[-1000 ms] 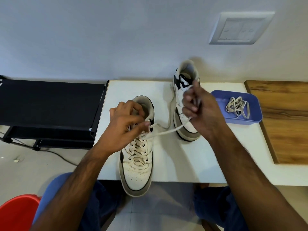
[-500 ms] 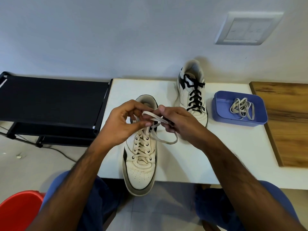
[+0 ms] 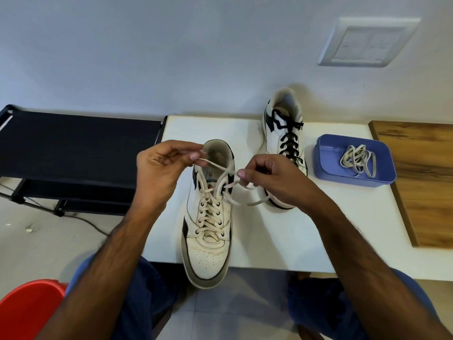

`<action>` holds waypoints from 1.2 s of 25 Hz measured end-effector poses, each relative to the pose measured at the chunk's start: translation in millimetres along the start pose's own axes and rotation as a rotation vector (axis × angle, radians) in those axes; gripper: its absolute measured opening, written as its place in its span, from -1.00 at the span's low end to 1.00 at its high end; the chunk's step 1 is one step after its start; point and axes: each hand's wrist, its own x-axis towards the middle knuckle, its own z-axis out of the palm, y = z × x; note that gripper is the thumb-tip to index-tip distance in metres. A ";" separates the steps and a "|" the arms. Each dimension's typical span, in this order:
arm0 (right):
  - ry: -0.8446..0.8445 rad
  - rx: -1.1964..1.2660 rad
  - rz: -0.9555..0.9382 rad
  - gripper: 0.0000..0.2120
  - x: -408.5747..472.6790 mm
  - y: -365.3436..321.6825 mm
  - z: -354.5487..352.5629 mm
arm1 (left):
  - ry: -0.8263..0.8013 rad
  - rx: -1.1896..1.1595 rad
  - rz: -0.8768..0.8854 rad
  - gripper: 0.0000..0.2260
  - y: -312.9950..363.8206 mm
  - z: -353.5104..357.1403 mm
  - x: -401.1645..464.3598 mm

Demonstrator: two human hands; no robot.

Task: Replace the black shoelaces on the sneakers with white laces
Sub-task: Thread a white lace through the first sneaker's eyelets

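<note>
Near white leather sneaker point(image 3: 208, 217), toe overhanging white bench point(image 3: 318, 229) edge: white flat lace point(image 3: 208, 207) threaded; ends crossed above the tongue. Left hand point(image 3: 157, 173) and right hand point(image 3: 272, 177) fingers each pinch an end. Risk: pinch slips, crossing loosens; sneaker could tip off. Far sneaker point(image 3: 282, 133) black-laced.

Near sneaker point(image 3: 208, 231): white with black trim, toe hanging past the surface's near edge, threaded with a white lace point(image 3: 209, 212) up to the top eyelets, both loose ends lifted and crossing over the tongue. Far sneaker point(image 3: 282, 133): same make, upright toward the far edge, laced with a black lace point(image 3: 290, 143). Spare white lace point(image 3: 358, 159): loosely bundled, toward the surface's right edge
</note>
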 end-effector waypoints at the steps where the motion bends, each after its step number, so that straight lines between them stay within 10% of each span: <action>1: 0.072 -0.070 -0.018 -0.86 1.1 2.3 1.6 | -0.083 0.036 0.013 -0.74 -0.5 2.7 -1.4; 6: 0.056 -0.030 -0.338 -0.64 1.4 -7.4 28.5 | -0.206 0.176 0.035 -0.66 -1.8 10.6 -5.5; 12: 0.159 -0.014 -0.291 -0.82 6.1 -2.6 30.5 | -0.144 0.457 0.148 -0.86 -3.5 3.5 -4.5; 16: 0.197 -0.039 -0.218 -0.91 4.9 -6.0 30.8 | -0.482 0.810 0.012 -0.86 -14.6 -24.2 3.4; 30: 0.148 -0.659 -0.130 -0.88 9.1 -49.3 59.8 | -0.513 0.757 0.008 -0.85 -20.3 -30.8 2.1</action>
